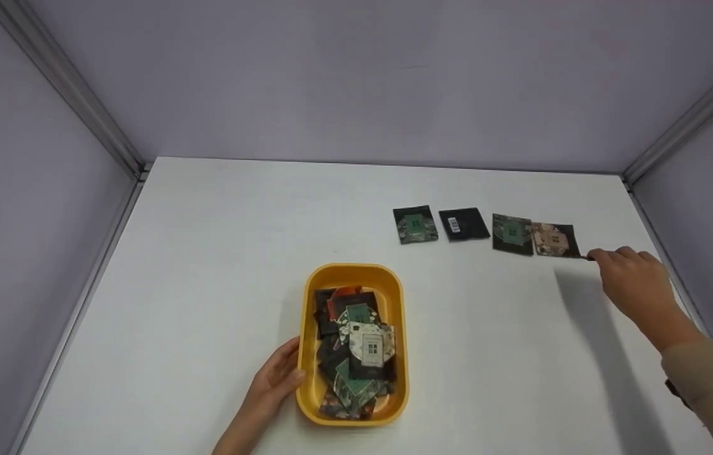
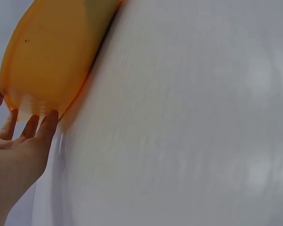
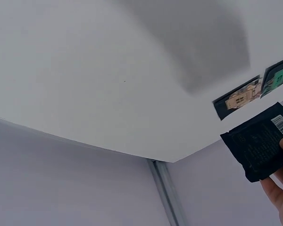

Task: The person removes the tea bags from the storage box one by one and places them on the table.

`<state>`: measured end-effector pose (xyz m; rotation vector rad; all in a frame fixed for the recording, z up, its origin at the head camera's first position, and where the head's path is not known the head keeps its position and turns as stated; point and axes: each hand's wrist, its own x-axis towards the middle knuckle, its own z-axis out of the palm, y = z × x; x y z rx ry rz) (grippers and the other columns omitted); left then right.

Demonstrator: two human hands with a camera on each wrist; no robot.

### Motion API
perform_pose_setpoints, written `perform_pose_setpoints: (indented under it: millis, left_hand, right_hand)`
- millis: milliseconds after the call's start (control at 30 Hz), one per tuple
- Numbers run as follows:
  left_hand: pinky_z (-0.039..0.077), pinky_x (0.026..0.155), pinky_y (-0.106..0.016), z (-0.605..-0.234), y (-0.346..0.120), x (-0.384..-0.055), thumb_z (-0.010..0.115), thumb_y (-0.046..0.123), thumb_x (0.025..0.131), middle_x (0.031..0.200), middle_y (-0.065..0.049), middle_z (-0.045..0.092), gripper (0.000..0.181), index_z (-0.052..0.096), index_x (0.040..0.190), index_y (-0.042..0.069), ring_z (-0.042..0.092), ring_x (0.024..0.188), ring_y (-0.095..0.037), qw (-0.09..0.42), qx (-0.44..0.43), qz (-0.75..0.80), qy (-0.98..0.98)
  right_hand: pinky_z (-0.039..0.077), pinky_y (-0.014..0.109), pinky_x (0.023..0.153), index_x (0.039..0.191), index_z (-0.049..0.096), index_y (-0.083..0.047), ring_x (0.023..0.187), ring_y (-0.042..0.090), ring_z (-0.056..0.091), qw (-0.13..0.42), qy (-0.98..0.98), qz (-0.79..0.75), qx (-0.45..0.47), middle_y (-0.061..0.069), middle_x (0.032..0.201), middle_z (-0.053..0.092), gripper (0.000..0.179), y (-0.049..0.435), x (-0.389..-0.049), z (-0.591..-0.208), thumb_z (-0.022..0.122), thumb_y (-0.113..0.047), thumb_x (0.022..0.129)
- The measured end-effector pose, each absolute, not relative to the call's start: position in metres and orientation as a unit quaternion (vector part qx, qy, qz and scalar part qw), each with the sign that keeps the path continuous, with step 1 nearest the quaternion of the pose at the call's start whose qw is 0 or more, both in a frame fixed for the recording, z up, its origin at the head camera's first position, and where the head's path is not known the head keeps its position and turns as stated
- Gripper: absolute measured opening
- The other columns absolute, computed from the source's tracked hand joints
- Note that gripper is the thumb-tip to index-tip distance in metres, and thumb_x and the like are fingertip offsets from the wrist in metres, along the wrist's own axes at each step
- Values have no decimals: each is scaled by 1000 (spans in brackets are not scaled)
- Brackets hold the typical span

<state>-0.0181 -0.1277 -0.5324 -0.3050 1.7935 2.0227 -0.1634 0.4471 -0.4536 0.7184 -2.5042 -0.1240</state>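
Note:
My left hand [image 1: 273, 379] grips the left side of a yellow plastic tray [image 1: 403, 354], its thumb at the rim and its fingertips against the outer wall. Several flat square packets [image 1: 372, 351] with green, white and orange designs lie overlapped in the tray. At the right, my right hand [image 1: 638, 284] pinches a black packet [image 3: 257, 146] by its edge, held up over the table; its barcode side shows in the right wrist view. In the head view only a thin dark sliver of it shows at the fingertips. Closest to that hand lies a tan-labelled packet [image 1: 554, 240].
Along the back right, a row on the white table [image 1: 205, 265] continues leftward with a green-labelled packet [image 1: 512, 234], a black barcode-up packet [image 1: 464, 224] and another green one [image 1: 415, 224]. Pale panels [image 1: 356, 82] with metal corner posts stand around the table.

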Motion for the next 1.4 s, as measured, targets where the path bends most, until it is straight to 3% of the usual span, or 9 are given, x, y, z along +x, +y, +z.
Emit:
perform_pose_setpoints:
  millis: [300,567,900,1200,1400]
  left_hand:
    - [33,115,-39,-534,-127,-18,63,31,98,160,-16,26,72,28,155,5,23,147,-33,209,-108,736,635]
    - [32,115,-40,-533,-126,-19,64,33,98,160,-16,27,72,30,154,6,24,147,-33,212,-120,730,639]
    - [31,115,-44,-534,-126,-21,64,37,97,159,-14,30,72,32,154,7,26,147,-32,211,-125,714,656]
    - [32,115,-42,-532,-127,-19,63,34,98,160,-16,28,71,30,155,6,25,147,-34,210,-113,725,646]
    - [30,116,-44,-533,-127,-18,64,32,98,160,-16,27,71,30,154,6,24,147,-35,208,-115,730,641]
  right_hand:
    - [45,57,44,98,61,7,62,45,59,224,-958,-36,176,28,74,64,21,469,-169,-459,65,14,79]
    - [44,60,48,103,59,10,67,49,59,203,-973,-21,106,32,76,64,22,476,-179,-469,61,15,82]
    - [47,64,55,106,58,15,74,53,59,124,-991,-27,38,37,83,62,18,479,-195,-484,56,10,89]
    - [49,60,53,112,55,15,68,54,61,65,-998,12,-4,40,88,61,22,477,-207,-492,50,10,91]
    - [49,65,54,114,51,18,75,60,59,42,-998,52,-17,44,96,58,23,475,-212,-495,48,10,93]
